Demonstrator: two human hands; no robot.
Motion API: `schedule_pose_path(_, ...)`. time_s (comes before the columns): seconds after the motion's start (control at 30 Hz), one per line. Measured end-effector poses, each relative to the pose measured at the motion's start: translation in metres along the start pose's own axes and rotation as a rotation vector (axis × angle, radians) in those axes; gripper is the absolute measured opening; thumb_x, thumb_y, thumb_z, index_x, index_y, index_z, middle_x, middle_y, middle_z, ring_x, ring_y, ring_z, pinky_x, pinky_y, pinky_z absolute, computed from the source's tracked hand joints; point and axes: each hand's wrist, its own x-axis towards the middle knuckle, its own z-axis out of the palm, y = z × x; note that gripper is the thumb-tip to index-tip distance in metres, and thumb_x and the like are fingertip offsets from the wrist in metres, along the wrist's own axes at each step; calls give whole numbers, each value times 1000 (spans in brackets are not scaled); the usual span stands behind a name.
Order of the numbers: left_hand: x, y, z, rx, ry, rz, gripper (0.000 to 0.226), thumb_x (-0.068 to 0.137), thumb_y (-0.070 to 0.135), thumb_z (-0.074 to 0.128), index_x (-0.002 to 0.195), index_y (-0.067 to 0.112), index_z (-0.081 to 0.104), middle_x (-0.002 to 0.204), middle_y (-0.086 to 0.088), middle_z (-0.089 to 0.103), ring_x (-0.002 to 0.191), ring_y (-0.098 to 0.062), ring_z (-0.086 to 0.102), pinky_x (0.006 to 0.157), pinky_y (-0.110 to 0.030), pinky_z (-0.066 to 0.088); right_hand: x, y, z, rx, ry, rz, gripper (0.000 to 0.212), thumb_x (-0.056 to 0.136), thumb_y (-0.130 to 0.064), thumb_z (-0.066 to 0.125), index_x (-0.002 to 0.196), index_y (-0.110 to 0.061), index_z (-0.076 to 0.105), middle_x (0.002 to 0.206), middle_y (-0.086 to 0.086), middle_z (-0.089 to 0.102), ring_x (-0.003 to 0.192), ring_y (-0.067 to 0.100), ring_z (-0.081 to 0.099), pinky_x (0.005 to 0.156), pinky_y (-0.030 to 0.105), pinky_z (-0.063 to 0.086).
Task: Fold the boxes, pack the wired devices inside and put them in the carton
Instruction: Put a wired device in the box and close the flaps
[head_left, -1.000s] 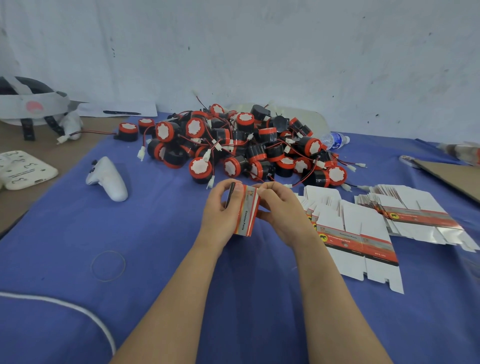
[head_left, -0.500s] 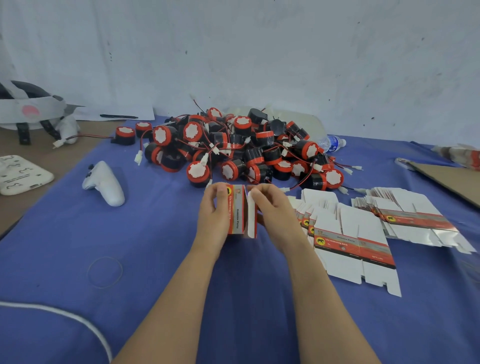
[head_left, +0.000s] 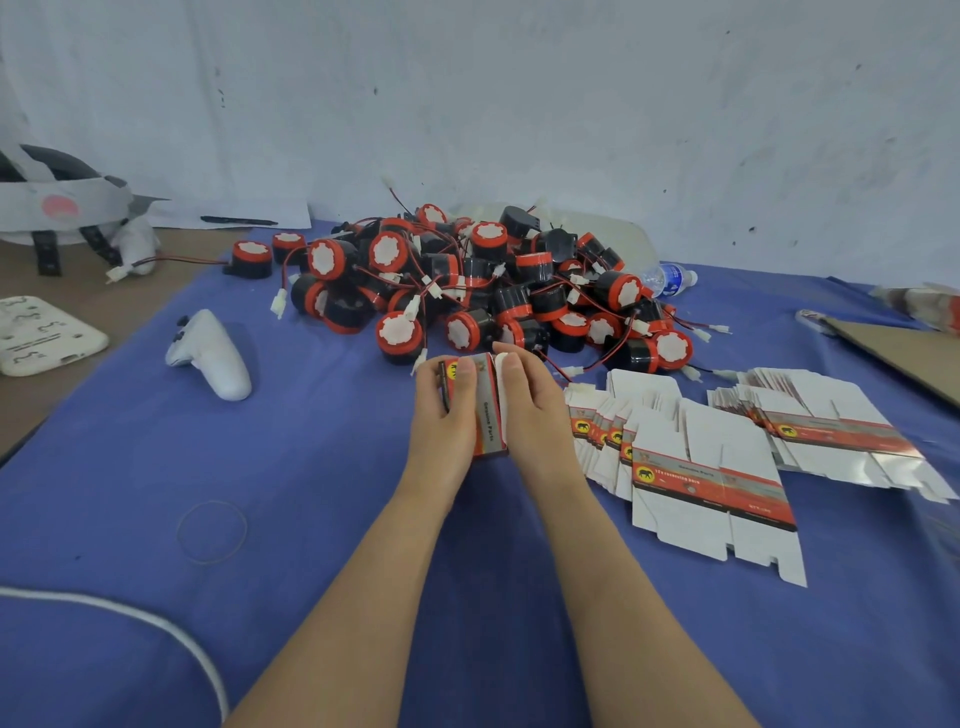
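A small red, grey and white box (head_left: 487, 410) stands on the blue cloth between my hands. My left hand (head_left: 445, 410) grips its left side, fingers laid over the top. My right hand (head_left: 530, 405) holds the right side, fingers over a white flap. Just behind lies a heap of black and red wired devices (head_left: 467, 291) with white connectors. Flat unfolded boxes (head_left: 691, 467) are fanned out to the right, with a second stack (head_left: 831, 421) farther right.
A white controller (head_left: 213, 353) lies to the left, a rubber band (head_left: 212, 530) nearer me. A headset (head_left: 57, 208) and white pad (head_left: 36, 332) sit at far left. A water bottle (head_left: 670, 275) lies behind the heap. Brown cardboard (head_left: 904, 353) is at right.
Both hands have lowered the box from a tilted hold in the air down onto the cloth, and it now stands squared up between them.
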Motion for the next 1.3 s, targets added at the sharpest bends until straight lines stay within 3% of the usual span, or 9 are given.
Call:
schedule_pose_path(0.23, -2, 3, 0, 53, -20, 38, 16, 100, 38, 39, 107, 26, 46, 101, 2, 58, 85, -4, 61, 60, -9, 49, 3, 1, -7, -158, -45, -40, 21, 102, -27, 40, 110, -37, 56, 99, -27, 58, 94, -10, 57, 82, 8, 46)
schedule_pose_path(0.47, -3, 4, -1, 77, 7, 29, 12, 101, 37, 38, 105, 28, 44, 98, 6, 56, 83, -2, 58, 59, -7, 47, -3, 1, 0, -99, -54, -17, 26, 104, -28, 35, 107, -48, 52, 100, -36, 53, 96, -18, 53, 80, 1, 42)
schedule_pose_path(0.63, -3, 3, 3, 127, 5, 24, 13, 101, 37, 38, 106, 27, 43, 107, -3, 56, 91, -7, 58, 69, -17, 49, -2, 3, 0, -64, -27, -5, 27, 104, -27, 34, 116, -39, 55, 102, -31, 55, 96, -13, 56, 77, 2, 44)
schedule_pose_path(0.8, -3, 3, 3, 131, 15, 2, 22, 101, 38, 36, 113, 22, 45, 105, -2, 57, 87, -6, 58, 62, -11, 48, -4, 1, 1, 23, -67, 44, 30, 104, -24, 33, 115, -35, 59, 107, -23, 62, 95, -13, 59, 78, 8, 49)
schedule_pose_path(0.9, -4, 3, 7, 100, 29, -17, 25, 102, 38, 34, 110, 18, 46, 102, -2, 57, 85, -7, 58, 61, -11, 47, -6, 0, 2, 76, -114, 91, 32, 105, -26, 32, 113, -39, 60, 113, -16, 64, 101, -3, 62, 79, 13, 53)
schedule_pose_path(1.03, -5, 2, 10, 92, 73, -34, 22, 102, 38, 34, 100, 22, 48, 97, -4, 59, 86, -15, 60, 64, -22, 46, -6, -2, 3, 6, -206, 68, 32, 105, -33, 27, 129, -44, 44, 129, -27, 50, 116, -17, 45, 99, 11, 40)
schedule_pose_path(1.13, -4, 0, 9, 54, 64, -85, 21, 101, 40, 37, 94, 25, 49, 93, -4, 62, 85, -17, 62, 69, -33, 53, -3, -4, 5, -21, -299, 108, 43, 102, -45, 23, 144, -42, 28, 151, -12, 35, 137, 0, 31, 115, 31, 29)
schedule_pose_path(1.2, -4, 0, 11, 19, 32, -95, 21, 102, 40, 36, 96, 25, 49, 93, 0, 61, 86, -12, 62, 66, -26, 50, -3, -7, 6, 30, -276, 149, 36, 101, -48, 22, 134, -51, 34, 144, -21, 40, 134, 0, 35, 111, 28, 32)
schedule_pose_path(1.3, -4, 2, 13, -44, 37, -75, 21, 101, 45, 34, 105, 30, 49, 99, 8, 63, 86, -2, 64, 64, -16, 49, 0, -12, 9, 197, -146, 164, 30, 99, -52, 24, 105, -62, 52, 103, -41, 56, 98, -20, 52, 79, 1, 40)
